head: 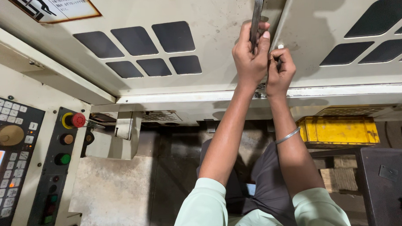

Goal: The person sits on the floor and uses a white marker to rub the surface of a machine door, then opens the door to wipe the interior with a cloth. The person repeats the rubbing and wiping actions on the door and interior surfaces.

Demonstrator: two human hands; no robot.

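Hands clenched: left hand (251,53) on metal handle (256,13), right hand (279,70) perhaps too; cream machine door (199,77); control panel (20,159); stained concrete floor (114,191).

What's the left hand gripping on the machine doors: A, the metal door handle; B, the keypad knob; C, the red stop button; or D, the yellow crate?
A: the left hand is wrapped around the metal door handle at the seam between the two doors, with the right hand beside it.
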